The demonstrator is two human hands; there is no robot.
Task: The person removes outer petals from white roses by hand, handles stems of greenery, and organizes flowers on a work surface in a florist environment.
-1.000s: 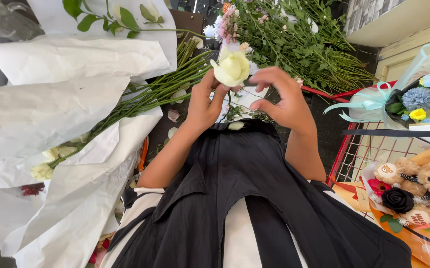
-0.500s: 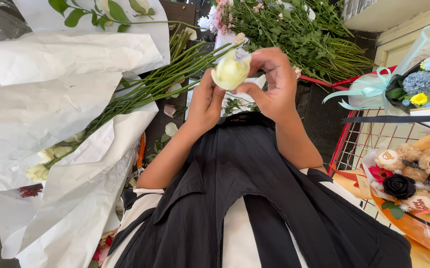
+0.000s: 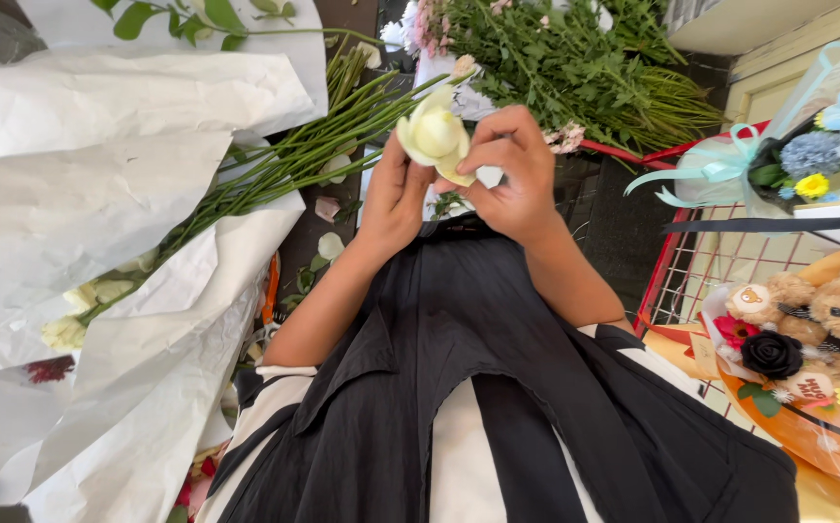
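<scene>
Left hand [image 3: 393, 199] and right hand [image 3: 507, 174] both pinch pale yellow rose [image 3: 433, 134] between them. White paper wrap [image 3: 100, 223] left of rose holds long-stemmed roses [image 3: 275, 165]; red wire basket [image 3: 706, 276] to its right.

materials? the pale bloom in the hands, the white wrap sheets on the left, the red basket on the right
Pale yellow rose bloom: looks real, soft matte layered petals. White wrapping sheets: paper, matte, sharp creases and crumples. Red grid basket: probably coated metal wire, thin straight bars with an even red coat.
</scene>
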